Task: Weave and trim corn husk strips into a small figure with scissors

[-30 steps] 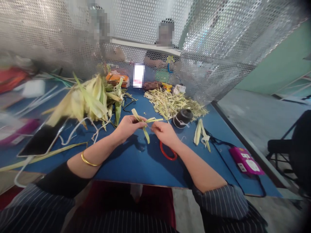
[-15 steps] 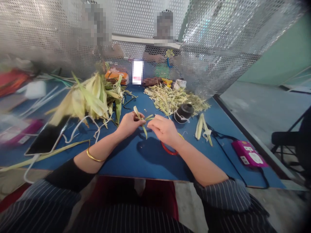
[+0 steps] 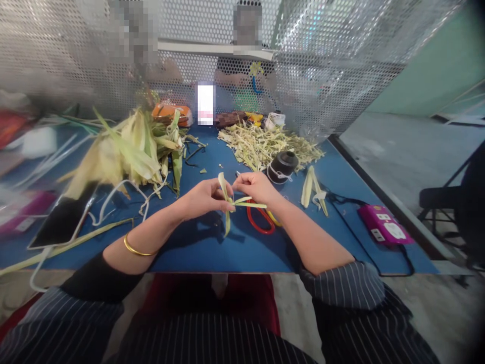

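Note:
My left hand point(image 3: 206, 198) pinches crossed strips of pale green corn husk point(image 3: 227, 225) between thumb and fingers, above the middle of the blue table. Some strip ends stand up and hang down, while others point right, beneath my right wrist. Close beside it, the fingers of my right hand point(image 3: 257, 188) are drawn together at the husk; what they grip is too small to make out. Scissors with a red and yellow handle point(image 3: 261, 230) lie partly hidden under my right forearm. Just behind my right hand stands a black spool point(image 3: 284, 164) with white string around it.
A pile of whole corn husks point(image 3: 132, 146) lies left, near a dark tablet point(image 3: 62, 215) and white cable. Cut husk pieces point(image 3: 261, 146) are heaped at the back. At right are folded husks point(image 3: 307, 187) and a purple power strip point(image 3: 384, 222). People sit behind the perforated screen point(image 3: 182, 30).
The husk strips have turned in my left hand, with ends now reaching right under my right wrist. My right hand has shifted up beside the left fingers. The camera view has tilted slightly.

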The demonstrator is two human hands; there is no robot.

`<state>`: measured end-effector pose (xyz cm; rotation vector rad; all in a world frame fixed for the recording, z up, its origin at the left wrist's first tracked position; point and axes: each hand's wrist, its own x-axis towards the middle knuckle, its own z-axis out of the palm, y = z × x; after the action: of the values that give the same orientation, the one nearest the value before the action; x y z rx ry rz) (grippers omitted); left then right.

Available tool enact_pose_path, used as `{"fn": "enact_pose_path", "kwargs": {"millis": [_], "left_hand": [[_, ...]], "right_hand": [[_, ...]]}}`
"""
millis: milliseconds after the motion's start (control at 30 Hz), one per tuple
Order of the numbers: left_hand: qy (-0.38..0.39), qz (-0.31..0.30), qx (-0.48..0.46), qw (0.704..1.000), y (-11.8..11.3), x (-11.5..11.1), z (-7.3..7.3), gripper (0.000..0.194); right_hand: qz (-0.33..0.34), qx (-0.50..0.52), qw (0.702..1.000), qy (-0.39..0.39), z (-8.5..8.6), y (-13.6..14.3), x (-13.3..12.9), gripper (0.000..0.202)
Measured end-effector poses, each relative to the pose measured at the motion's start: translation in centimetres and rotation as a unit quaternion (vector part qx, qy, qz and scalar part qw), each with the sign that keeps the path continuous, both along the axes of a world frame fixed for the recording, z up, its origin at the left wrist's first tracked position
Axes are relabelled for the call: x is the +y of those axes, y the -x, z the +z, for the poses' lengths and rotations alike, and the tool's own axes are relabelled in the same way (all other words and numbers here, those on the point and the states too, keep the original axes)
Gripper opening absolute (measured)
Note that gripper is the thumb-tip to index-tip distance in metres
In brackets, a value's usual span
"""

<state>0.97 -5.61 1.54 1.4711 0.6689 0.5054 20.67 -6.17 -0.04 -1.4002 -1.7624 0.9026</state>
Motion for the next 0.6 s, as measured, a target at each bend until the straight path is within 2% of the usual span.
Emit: {"fn": "enact_pose_path", "kwargs": {"millis": [67, 133, 233, 300, 367, 433, 500, 600], "left_hand": [[-0.013, 0.041, 0.000, 0.999, 0.1, 0.2, 0.2, 0.032], [-0.023, 0.103, 0.000, 0.994, 0.2, 0.6, 0.1, 0.028], [0.010, 0.218, -0.039, 0.975, 0.3, 1.3, -0.5, 0.025], [0.037, 0.260, -0.063, 0.963, 0.3, 1.7, -0.9, 0.023], [0.033, 0.280, -0.063, 0.957, 0.2, 1.9, -1.3, 0.022], [0.024, 0.270, -0.055, 0.961, 0.1, 1.9, -1.4, 0.022], [0.025, 0.253, -0.051, 0.966, 0.0, 1.7, -1.4, 0.023], [0.027, 0.238, -0.053, 0.969, -0.4, 1.5, -1.5, 0.022]], "right_hand": [[0.016, -0.003, 1.000, 0.012, -0.6, -0.2, 0.2, 0.016], [0.033, -0.039, 0.999, -0.012, -0.6, -0.1, 0.0, 0.015], [0.055, -0.122, 0.989, -0.063, 0.1, 0.3, -0.7, 0.017], [0.072, -0.154, 0.980, -0.105, 0.9, 0.7, -1.4, 0.017], [0.081, -0.138, 0.975, -0.156, 1.6, 1.2, -2.1, 0.017], [0.080, -0.079, 0.974, -0.195, 1.9, 1.8, -2.6, 0.018], [0.088, -0.005, 0.979, -0.183, 1.8, 2.3, -3.0, 0.020], [0.083, 0.075, 0.986, -0.124, 1.1, 2.9, -3.1, 0.024]]}}
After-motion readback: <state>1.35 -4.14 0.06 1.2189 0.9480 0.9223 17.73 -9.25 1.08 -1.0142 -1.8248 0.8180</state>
